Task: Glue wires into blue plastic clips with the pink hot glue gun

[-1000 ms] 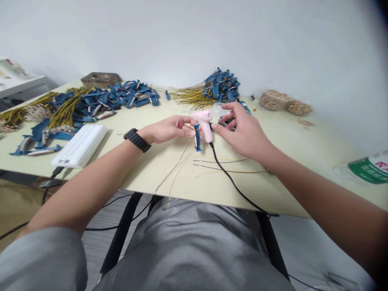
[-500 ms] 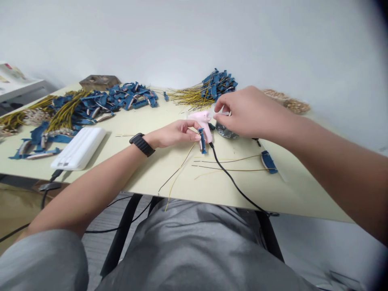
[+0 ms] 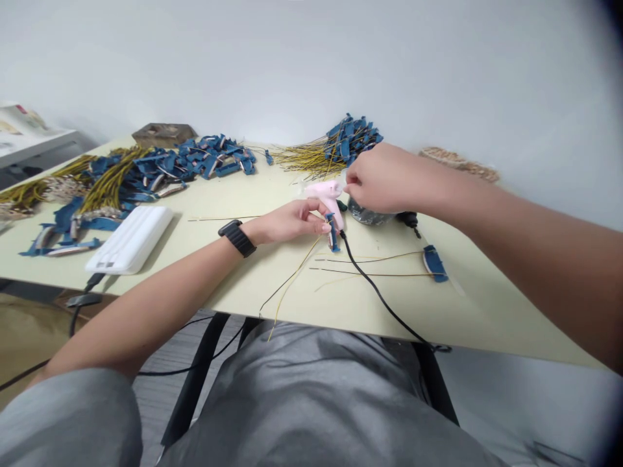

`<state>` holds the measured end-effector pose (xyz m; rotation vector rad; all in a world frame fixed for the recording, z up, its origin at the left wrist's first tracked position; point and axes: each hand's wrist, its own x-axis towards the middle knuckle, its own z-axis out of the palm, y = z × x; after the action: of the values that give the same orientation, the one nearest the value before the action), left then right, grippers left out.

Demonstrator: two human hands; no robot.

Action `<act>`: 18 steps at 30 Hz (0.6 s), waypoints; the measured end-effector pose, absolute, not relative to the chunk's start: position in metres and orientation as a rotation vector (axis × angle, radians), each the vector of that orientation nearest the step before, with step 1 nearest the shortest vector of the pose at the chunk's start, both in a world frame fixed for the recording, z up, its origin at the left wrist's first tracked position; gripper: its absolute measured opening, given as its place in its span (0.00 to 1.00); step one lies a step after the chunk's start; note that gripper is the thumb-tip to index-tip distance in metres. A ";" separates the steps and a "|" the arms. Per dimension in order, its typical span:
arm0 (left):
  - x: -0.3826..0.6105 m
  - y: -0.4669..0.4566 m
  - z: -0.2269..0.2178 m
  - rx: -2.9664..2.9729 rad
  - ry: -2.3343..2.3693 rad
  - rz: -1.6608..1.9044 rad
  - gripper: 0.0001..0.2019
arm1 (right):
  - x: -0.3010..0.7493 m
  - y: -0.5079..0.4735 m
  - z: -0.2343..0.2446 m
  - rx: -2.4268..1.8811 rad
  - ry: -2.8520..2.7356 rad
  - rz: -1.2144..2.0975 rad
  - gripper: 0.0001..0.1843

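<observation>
One left hand (image 3: 294, 222) pinching blue piece (image 3: 333, 235), right hand's (image 3: 374, 178) grip unclear, red marking (image 3: 19, 109) illegible

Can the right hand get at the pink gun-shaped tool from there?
Probably yes: the right hand is close beside the pink tool, whose top looks free. The left hand, holding a blue piece, crowds its near side.

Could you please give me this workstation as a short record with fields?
Left grip: pinches a blue wired piece, leads trailing past the table's near edge
Right grip: beside the right end of the pink glue gun; anything held is unclear
Black cord: runs from the glue gun toward the near edge
Right side: second blue piece, wires pointing left
Left side: white power bank
Back: yellow wire bundle, blue parts attached
</observation>
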<state>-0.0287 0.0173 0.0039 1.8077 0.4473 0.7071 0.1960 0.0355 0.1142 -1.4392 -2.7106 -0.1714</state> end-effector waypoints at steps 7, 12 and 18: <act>-0.027 0.022 -0.004 1.798 0.470 0.774 0.21 | 0.205 0.053 0.107 -1.387 -2.571 0.109 0.23; -0.021 0.027 -0.012 1.757 0.431 0.837 0.21 | 0.204 0.054 0.110 -1.375 -2.638 0.060 0.20; -0.015 0.028 -0.020 1.663 0.440 0.878 0.21 | 0.202 0.051 0.110 -1.440 -2.620 0.069 0.24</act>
<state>-0.0152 0.0284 -0.0200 1.6630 0.4401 0.8779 0.2015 0.0508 0.1100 -1.4398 -2.6205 0.0690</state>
